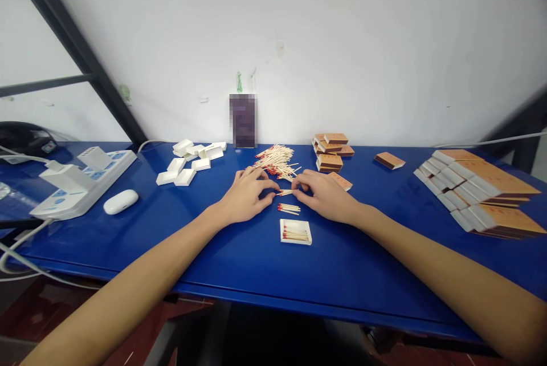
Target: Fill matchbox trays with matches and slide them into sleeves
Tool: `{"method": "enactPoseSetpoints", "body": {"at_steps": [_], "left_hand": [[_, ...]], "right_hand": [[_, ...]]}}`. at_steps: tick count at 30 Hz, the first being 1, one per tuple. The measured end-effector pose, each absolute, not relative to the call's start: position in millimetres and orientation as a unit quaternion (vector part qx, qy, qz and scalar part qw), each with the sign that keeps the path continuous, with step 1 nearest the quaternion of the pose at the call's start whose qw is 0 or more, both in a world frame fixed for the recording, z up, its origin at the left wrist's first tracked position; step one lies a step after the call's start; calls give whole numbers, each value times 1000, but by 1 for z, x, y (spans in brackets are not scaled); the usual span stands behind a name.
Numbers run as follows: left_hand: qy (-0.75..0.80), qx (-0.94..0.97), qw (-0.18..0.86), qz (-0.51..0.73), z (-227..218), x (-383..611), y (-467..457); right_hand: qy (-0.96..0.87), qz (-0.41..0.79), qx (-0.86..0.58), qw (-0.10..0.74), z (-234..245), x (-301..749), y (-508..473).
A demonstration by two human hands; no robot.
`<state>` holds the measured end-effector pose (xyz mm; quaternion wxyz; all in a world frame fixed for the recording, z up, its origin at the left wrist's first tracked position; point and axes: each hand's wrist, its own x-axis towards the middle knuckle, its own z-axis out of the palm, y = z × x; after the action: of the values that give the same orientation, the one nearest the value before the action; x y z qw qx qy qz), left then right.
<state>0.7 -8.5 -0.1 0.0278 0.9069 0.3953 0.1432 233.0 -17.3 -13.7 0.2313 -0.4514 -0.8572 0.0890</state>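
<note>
Hands, two: left hand curved, its thumb and forefinger at the red heads of one small bunch of matches; right hand curled, fingertips at the plain ends — whether either pinches or merely squares them, cannot tell. The bunch lies between the hands, mid-table. Row, one, about four matches, just nearer the front. Tray, one, holding several matches, heads to the left. Heap, one, too tangled to count, just beyond the hands. White trays, about ten, some overlapping, back left. Matchboxes, about six, piled at the back, plus one partly behind the right hand and one standing apart. Stack, one, many boxes, at right. White case, one; power strip, one, bearing two chargers. Blue tabletop stretches from tray to front edge — broad at either side, between case and tray, and between tray and stack.
</note>
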Motion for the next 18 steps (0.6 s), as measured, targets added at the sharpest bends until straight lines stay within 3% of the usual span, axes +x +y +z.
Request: {"method": "enactPoseSetpoints", "body": {"at_steps": [18], "left_hand": [[354,916,126,138,7,0,-11]], "right_hand": [[-868,108,-424,234,-9,236,-29]]}}
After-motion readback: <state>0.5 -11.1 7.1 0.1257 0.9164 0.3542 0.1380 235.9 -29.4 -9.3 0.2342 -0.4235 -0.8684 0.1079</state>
